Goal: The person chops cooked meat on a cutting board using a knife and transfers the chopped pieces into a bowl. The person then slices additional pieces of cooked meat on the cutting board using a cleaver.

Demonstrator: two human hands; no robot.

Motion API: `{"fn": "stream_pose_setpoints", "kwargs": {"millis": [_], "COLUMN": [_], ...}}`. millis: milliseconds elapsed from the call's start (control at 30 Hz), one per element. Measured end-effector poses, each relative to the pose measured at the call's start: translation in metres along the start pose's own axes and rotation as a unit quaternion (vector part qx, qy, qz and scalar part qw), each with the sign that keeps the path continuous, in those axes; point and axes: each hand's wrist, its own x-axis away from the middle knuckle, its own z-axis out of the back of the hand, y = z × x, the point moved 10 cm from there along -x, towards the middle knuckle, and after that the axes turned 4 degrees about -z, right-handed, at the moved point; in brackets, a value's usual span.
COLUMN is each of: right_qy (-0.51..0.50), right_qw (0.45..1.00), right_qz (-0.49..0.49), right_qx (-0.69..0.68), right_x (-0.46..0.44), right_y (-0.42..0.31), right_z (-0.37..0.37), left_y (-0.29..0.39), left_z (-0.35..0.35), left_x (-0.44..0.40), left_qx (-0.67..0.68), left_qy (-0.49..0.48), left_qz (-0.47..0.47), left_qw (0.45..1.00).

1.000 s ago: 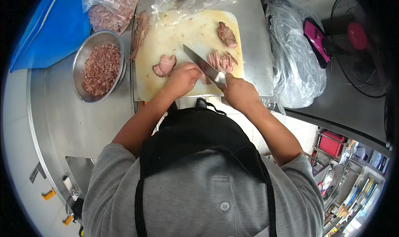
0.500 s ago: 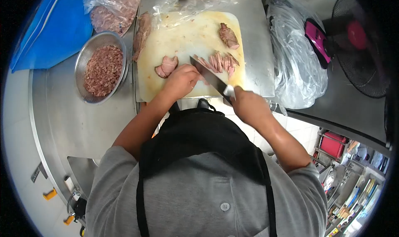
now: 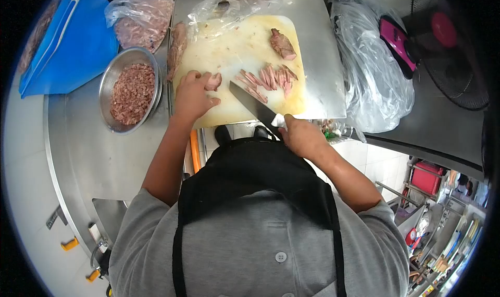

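Observation:
My right hand (image 3: 304,136) is wrapped round the handle of a wide-bladed knife (image 3: 252,103), its blade slanting up and left over the cutting board (image 3: 234,52). At the board's left side, my left hand (image 3: 194,98) has its thumb spread away from the fingers, which lie against the left side of a chunk of cooked meat (image 3: 213,82). Thin meat strips (image 3: 268,78) lie in a loose pile right of the blade tip. A larger piece of browned meat (image 3: 283,44) sits at the upper right of the board, and a long piece (image 3: 177,49) rests along its left edge.
A metal bowl (image 3: 104,101) of chopped meat stands left of the board, with a clear bag of chopped meat (image 3: 143,23) and a blue zip bag (image 3: 78,47) behind. A crumpled plastic bag (image 3: 234,5) lies at the back. Plastic bags (image 3: 370,67) and a fan (image 3: 448,47) are on the right.
My left hand has moved left from beside the blade to the meat chunk, and its fingers have spread. The knife has drawn slightly left and down, away from the strips.

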Motion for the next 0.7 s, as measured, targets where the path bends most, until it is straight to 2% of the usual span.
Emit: {"fn": "stream_pose_setpoints", "kwargs": {"millis": [100,267,333,367,433,567,633,700], "right_qy": [0.021,0.058,0.053,0.046,0.049,0.062,0.065,0.049], "right_qw": [0.999,0.992,0.994,0.996,0.995,0.993,0.992,0.992], "right_qz": [0.016,-0.047,-0.042,-0.040,-0.037,-0.046,-0.051,-0.063], "right_qx": [-0.042,-0.098,-0.083,-0.070,-0.074,-0.092,-0.094,-0.095], "right_x": [-0.008,-0.028,-0.032,-0.033,-0.033,-0.029,-0.032,-0.034], "right_y": [0.002,0.019,0.021,0.021,0.022,0.021,0.023,0.026], "right_z": [-0.001,0.016,0.020,0.020,0.019,0.018,0.013,0.009], "left_y": [0.004,0.047,0.068,0.067,0.074,0.056,0.030,0.003], "left_z": [-0.018,-0.055,-0.057,-0.057,-0.041,-0.042,-0.045,-0.037], "left_x": [0.001,0.007,0.012,0.016,0.024,0.039,0.038,0.031], "left_qx": [0.018,0.098,0.111,0.110,0.132,0.096,0.028,0.028], "left_qy": [0.004,0.013,0.038,0.038,0.102,0.046,0.071,0.104], "left_qz": [0.023,0.077,0.013,0.013,-0.065,-0.114,-0.080,-0.020], "left_qw": [1.000,0.992,0.993,0.993,0.984,0.988,0.994,0.994]}}
